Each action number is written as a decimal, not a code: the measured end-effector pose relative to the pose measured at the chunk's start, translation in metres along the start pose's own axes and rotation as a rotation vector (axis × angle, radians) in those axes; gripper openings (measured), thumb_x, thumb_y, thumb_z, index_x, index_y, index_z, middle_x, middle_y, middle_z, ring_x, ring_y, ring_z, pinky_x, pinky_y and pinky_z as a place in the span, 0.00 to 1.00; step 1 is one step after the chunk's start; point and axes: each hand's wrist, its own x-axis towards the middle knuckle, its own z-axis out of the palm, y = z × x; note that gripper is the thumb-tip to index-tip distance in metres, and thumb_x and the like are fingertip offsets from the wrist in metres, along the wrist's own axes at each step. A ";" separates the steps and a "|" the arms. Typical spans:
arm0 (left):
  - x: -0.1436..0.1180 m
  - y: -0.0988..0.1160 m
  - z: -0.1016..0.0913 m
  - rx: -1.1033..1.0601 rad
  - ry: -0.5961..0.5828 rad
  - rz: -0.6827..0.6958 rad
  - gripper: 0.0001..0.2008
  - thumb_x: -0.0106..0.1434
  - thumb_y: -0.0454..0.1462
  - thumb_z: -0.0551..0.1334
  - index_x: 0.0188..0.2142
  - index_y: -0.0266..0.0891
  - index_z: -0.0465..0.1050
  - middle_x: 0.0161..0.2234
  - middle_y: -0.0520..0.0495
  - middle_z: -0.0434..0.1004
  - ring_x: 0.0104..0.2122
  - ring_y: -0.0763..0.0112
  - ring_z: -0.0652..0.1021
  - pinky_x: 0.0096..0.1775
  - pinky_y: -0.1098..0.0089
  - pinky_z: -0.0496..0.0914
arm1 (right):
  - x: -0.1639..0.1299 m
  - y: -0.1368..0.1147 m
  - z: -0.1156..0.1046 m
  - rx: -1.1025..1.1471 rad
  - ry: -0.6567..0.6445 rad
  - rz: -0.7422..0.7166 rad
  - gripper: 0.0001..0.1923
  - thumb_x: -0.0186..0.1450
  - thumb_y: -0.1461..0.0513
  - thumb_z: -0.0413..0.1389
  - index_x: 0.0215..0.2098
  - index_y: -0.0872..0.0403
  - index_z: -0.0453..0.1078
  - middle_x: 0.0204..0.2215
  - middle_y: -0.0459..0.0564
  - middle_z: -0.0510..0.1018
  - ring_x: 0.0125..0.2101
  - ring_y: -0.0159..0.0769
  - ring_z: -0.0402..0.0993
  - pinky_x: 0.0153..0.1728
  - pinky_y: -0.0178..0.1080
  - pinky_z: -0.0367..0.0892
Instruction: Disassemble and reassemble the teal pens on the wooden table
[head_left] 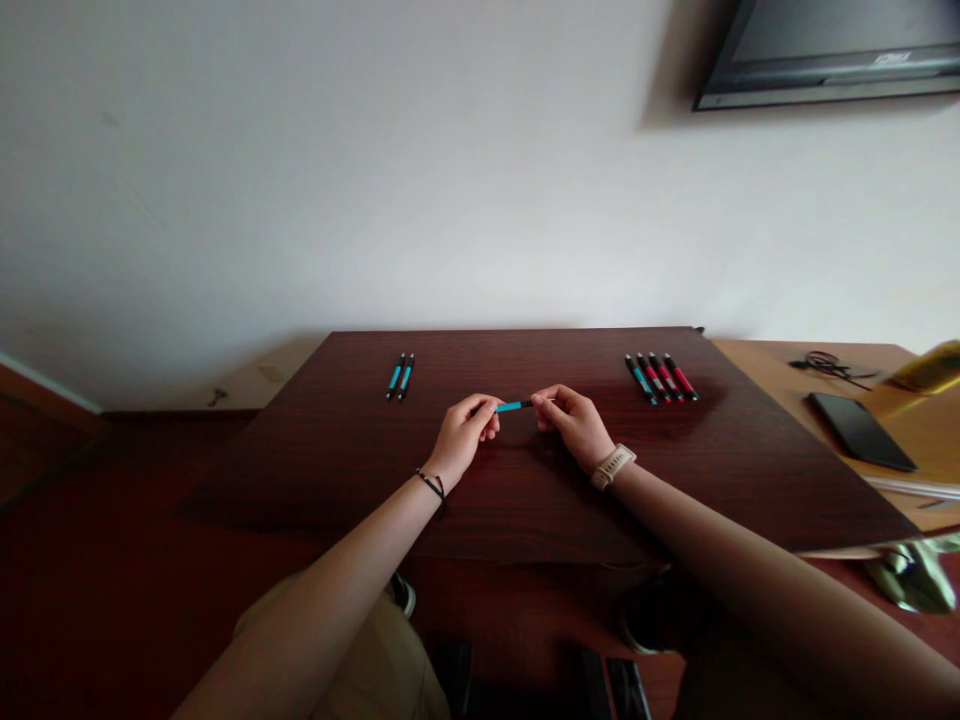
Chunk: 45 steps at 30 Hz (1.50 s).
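Between my hands a pen (510, 407) with a blue barrel and a black end is held nearly level above the table. My left hand (466, 430) pinches its blue end. My right hand (574, 425) grips the black end, and the fingers cover its tip. To the left lie two blue-and-black pens (400, 377) side by side on the dark table (517, 520). At the right is a row of several pens: a blue one (640, 379) at its left end, then red ones (665, 377) beside it.
A lighter wooden table (817, 370) adjoins on the right, bearing a black phone-like slab (861, 431), a coiled black cable (829, 364) and a yellow object (930, 370). A screen (840, 50) hangs on the wall at upper right.
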 end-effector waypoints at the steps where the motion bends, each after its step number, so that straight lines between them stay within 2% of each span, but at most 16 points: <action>1: 0.000 0.000 0.000 0.005 -0.001 0.001 0.17 0.68 0.49 0.64 0.41 0.36 0.79 0.26 0.49 0.74 0.24 0.73 0.73 0.26 0.73 0.63 | 0.000 0.000 0.000 0.003 0.002 -0.002 0.24 0.63 0.42 0.65 0.37 0.54 0.73 0.23 0.44 0.75 0.23 0.32 0.69 0.26 0.35 0.64; 6: 0.000 0.001 0.000 0.000 -0.003 -0.012 0.17 0.68 0.49 0.64 0.42 0.37 0.79 0.27 0.49 0.74 0.25 0.73 0.73 0.26 0.72 0.63 | 0.000 0.002 -0.001 0.053 0.000 0.002 0.21 0.65 0.44 0.64 0.37 0.54 0.75 0.25 0.45 0.76 0.24 0.32 0.70 0.27 0.35 0.65; 11: -0.001 0.002 0.000 -0.060 0.034 -0.040 0.17 0.68 0.48 0.63 0.42 0.36 0.79 0.27 0.49 0.74 0.24 0.74 0.72 0.26 0.72 0.63 | -0.002 0.002 -0.002 0.198 0.028 0.010 0.19 0.67 0.46 0.64 0.44 0.51 0.74 0.32 0.47 0.82 0.26 0.32 0.72 0.29 0.35 0.66; 22: -0.002 0.003 0.000 0.001 0.005 0.033 0.16 0.69 0.48 0.63 0.43 0.37 0.78 0.28 0.49 0.73 0.25 0.73 0.73 0.27 0.72 0.64 | 0.003 0.008 -0.002 0.221 0.031 0.041 0.21 0.63 0.44 0.66 0.35 0.53 0.71 0.30 0.49 0.84 0.26 0.31 0.75 0.28 0.35 0.64; 29: -0.004 0.003 -0.001 0.075 -0.011 0.094 0.15 0.71 0.46 0.62 0.46 0.37 0.77 0.30 0.49 0.74 0.27 0.73 0.74 0.28 0.72 0.66 | 0.004 0.007 -0.002 0.229 0.042 0.052 0.23 0.62 0.43 0.67 0.35 0.53 0.71 0.29 0.48 0.83 0.26 0.31 0.75 0.26 0.35 0.63; 33: -0.005 0.006 0.002 0.082 -0.019 0.075 0.14 0.70 0.45 0.62 0.47 0.38 0.76 0.32 0.48 0.76 0.28 0.73 0.76 0.29 0.73 0.66 | 0.005 0.007 -0.003 0.237 0.074 0.057 0.23 0.62 0.43 0.67 0.35 0.53 0.71 0.29 0.49 0.82 0.26 0.32 0.74 0.26 0.35 0.63; 37: -0.008 0.010 0.005 0.066 -0.066 0.038 0.16 0.70 0.46 0.62 0.51 0.39 0.75 0.37 0.45 0.80 0.30 0.72 0.78 0.29 0.73 0.66 | 0.004 0.001 -0.002 0.300 0.088 0.077 0.21 0.62 0.45 0.66 0.39 0.52 0.73 0.32 0.47 0.81 0.27 0.31 0.73 0.28 0.34 0.64; 41: -0.010 0.012 0.007 0.053 -0.143 0.034 0.20 0.73 0.48 0.58 0.56 0.40 0.74 0.42 0.42 0.81 0.32 0.70 0.80 0.32 0.71 0.68 | 0.002 -0.005 0.000 0.356 0.035 0.120 0.24 0.59 0.48 0.70 0.47 0.51 0.76 0.35 0.47 0.80 0.30 0.31 0.74 0.31 0.35 0.67; 45: -0.011 0.012 0.012 0.069 -0.194 0.018 0.22 0.74 0.49 0.56 0.59 0.40 0.71 0.43 0.41 0.82 0.32 0.69 0.81 0.34 0.70 0.69 | 0.001 -0.005 0.001 0.402 -0.048 0.173 0.22 0.61 0.47 0.69 0.45 0.52 0.78 0.34 0.47 0.79 0.31 0.31 0.73 0.32 0.34 0.68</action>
